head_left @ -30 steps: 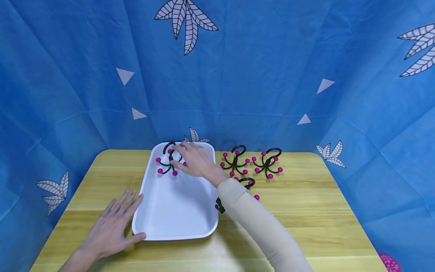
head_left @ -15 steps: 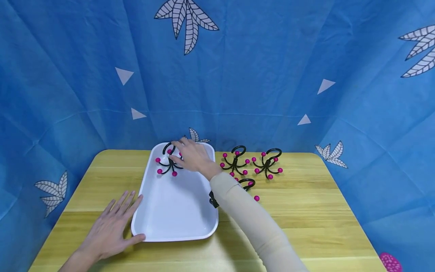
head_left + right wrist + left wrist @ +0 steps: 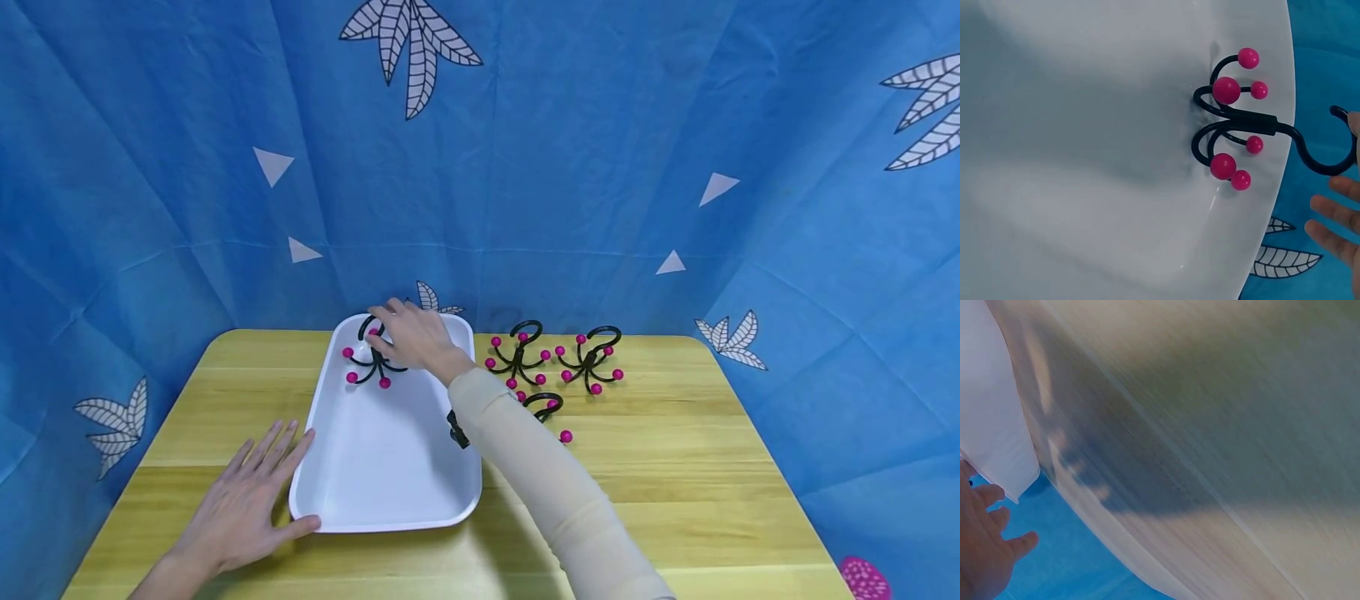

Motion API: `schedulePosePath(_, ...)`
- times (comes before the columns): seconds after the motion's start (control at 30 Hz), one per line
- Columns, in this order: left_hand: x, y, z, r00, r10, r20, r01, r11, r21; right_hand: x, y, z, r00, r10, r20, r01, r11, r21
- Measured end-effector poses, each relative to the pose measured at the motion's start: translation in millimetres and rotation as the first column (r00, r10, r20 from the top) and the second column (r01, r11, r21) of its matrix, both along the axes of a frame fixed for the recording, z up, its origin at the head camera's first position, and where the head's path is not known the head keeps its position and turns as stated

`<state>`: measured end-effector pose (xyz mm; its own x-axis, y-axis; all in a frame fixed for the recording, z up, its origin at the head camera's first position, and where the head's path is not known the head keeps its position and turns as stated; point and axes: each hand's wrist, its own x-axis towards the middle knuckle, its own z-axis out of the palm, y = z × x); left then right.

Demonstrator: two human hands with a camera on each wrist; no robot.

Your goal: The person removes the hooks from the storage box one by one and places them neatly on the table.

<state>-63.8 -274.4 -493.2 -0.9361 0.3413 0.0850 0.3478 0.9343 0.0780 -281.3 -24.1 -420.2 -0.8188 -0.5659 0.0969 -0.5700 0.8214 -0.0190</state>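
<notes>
A black hook hanger (image 3: pixel 377 360) with several curved prongs and pink ball tips lies in the far end of a white tray (image 3: pixel 386 467). My right hand (image 3: pixel 412 335) is over its hook. Seen from the right wrist, the thumb and fingers of that hand (image 3: pixel 1346 212) hold the bend of the hanger's hook (image 3: pixel 1247 122), partly past the frame edge; the lower fingers are spread. My left hand (image 3: pixel 243 504) lies flat with fingers apart by the tray's left side, its thumb and a fingertip touching the rim. The left wrist view shows only its fingers (image 3: pixel 997 537).
Two similar hangers, one on the left (image 3: pixel 517 360) and one on the right (image 3: pixel 590 362), lie on the wooden table (image 3: pixel 675 467) right of the tray. My sleeve (image 3: pixel 540 475) partly covers a third hanger (image 3: pixel 543 402). A blue patterned curtain (image 3: pixel 585 167) surrounds the table.
My right hand has shifted left and slightly farther away, toward the hook end of the hanger in the tray. That hanger and my left hand have hardly moved.
</notes>
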Motion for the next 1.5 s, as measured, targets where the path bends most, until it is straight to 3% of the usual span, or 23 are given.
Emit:
schedulePosePath(0.7, -2.3, -0.5, 0.4, 1.0, -0.002, 0.002, 0.002, 1.0, -0.007, -6.5, -2.9, -5.5, 0.987, 0.029, -0.16, -0.033, 0.999, -0.022)
schedulePosePath(1.2, -3.1, -0.6, 0.2, 1.0, 0.0, -0.007, 0.0, 1.0, -0.016, -5.3, -0.8, 0.4, 0.989, 0.027, -0.144, -0.03, 0.999, -0.014)
schedulePosePath(1.5, -1.3, -1.5, 0.1, 1.0, -0.002, -0.013, 0.002, 1.0, -0.01, -1.6, 0.3, 0.5, 0.994, 0.028, -0.106, -0.036, 0.997, -0.069)
